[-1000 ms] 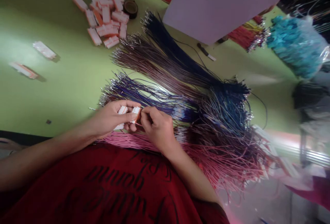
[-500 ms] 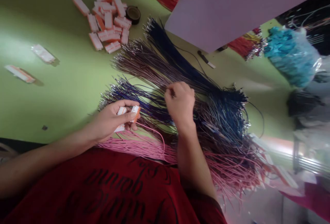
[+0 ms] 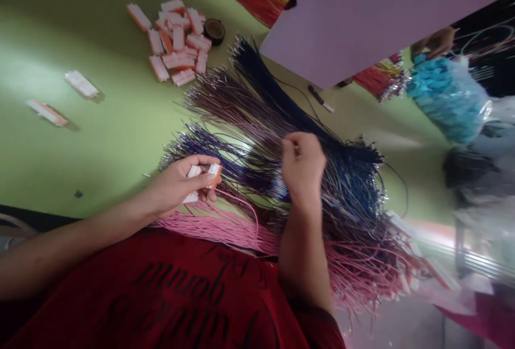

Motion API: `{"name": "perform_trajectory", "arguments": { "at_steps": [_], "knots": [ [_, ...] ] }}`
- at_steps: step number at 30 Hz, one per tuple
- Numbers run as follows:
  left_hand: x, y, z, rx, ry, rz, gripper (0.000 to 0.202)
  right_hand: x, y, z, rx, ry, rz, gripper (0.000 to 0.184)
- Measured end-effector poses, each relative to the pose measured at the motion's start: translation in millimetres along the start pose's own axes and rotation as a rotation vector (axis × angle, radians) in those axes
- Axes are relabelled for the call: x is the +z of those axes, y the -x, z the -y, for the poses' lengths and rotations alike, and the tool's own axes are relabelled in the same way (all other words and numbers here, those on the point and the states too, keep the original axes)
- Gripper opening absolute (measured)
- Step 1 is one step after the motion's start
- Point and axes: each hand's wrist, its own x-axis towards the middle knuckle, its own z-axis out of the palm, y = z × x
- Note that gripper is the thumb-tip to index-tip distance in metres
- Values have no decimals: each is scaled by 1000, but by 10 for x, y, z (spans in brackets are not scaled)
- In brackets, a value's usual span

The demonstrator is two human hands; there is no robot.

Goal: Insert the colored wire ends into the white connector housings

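The left hand (image 3: 187, 183) is above the green desk (image 3: 116, 150), just in front of the person's red shirt (image 3: 177, 290), its fingers gripping an orange-and-white plug (image 3: 214, 176) between the thumb and the fingertips. A second plug (image 3: 192, 197), mostly white, sits deeper in the same hand, partly covered by the thumb. A single pink wire (image 3: 245, 207) runs from beside the gripped plug, bends round in a loop and drops to the pink wires (image 3: 221, 228) spread along the shirt. The right hand (image 3: 304, 164) is well apart from the left, over the middle of the wire bundles; its fingers are curled inward, and I cannot tell whether they hold a wire. Between the hands lie blue-purple wires (image 3: 231, 161) with shiny metal ends, and beyond those, brown wires (image 3: 245, 116) and dark blue wires (image 3: 273, 86). A pile of plugs (image 3: 178, 38) lies farther up the desk, just beside a roll of tape (image 3: 218, 40), while two loose plugs (image 3: 81, 84) lie off to the left. A small knife (image 3: 321, 98) lies near the purple board (image 3: 354, 22). Another person's hand (image 3: 440, 43) is at the top of a clear bag (image 3: 453, 99) of blue pieces.
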Motion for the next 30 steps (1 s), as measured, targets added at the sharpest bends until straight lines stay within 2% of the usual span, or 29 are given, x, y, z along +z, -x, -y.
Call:
{"name": "perform_trajectory", "arguments": {
  "at_steps": [3,5,6,8,10,11,13,15,16,18,21,22,24,26,27,29,30],
  "knots": [
    [2,-5,-10,-4,0,11,58,-380,88,67,86,-221,-225,9],
    [7,-11,-17,-1,-1,13,57,-553,169,222,82,-306,-263,6],
    [10,-14,-17,0,-3,15,57,-581,201,319,35,-315,-243,5],
    [12,-21,-10,5,-6,13,58,-504,220,502,-113,-273,-152,6],
    [10,-26,3,15,-7,-2,61,-294,161,613,-210,-168,-27,15],
    [6,-26,9,19,-11,-7,64,-170,107,628,-202,-91,48,18],
    [-4,-22,13,22,-28,-9,72,36,-15,580,-84,97,220,22],
    [-14,-12,6,12,-49,4,82,107,-109,462,56,235,317,20],
    [-18,-7,-1,4,-56,13,87,80,-134,395,106,255,307,18],
    [-23,1,-17,-11,-62,27,93,-68,-138,287,163,165,186,13],
    [-19,1,-38,-28,-59,36,93,-316,-83,251,169,-222,20,10],
    [-15,-1,-41,-29,-56,32,93,-349,-67,271,149,-356,17,12],
    [-6,-1,-45,-25,-49,25,95,-317,-59,327,88,-490,128,17],
    [0,4,-47,-21,-46,22,96,-219,-82,370,90,-359,243,18],
    [1,7,-48,-26,-48,23,96,-186,-97,383,129,-243,252,19],
    [0,11,-49,-39,-54,24,95,-215,-107,409,207,-134,181,20],
    [-2,12,-49,-42,-55,25,95,-278,-98,429,213,-196,139,18]
  ]
}}
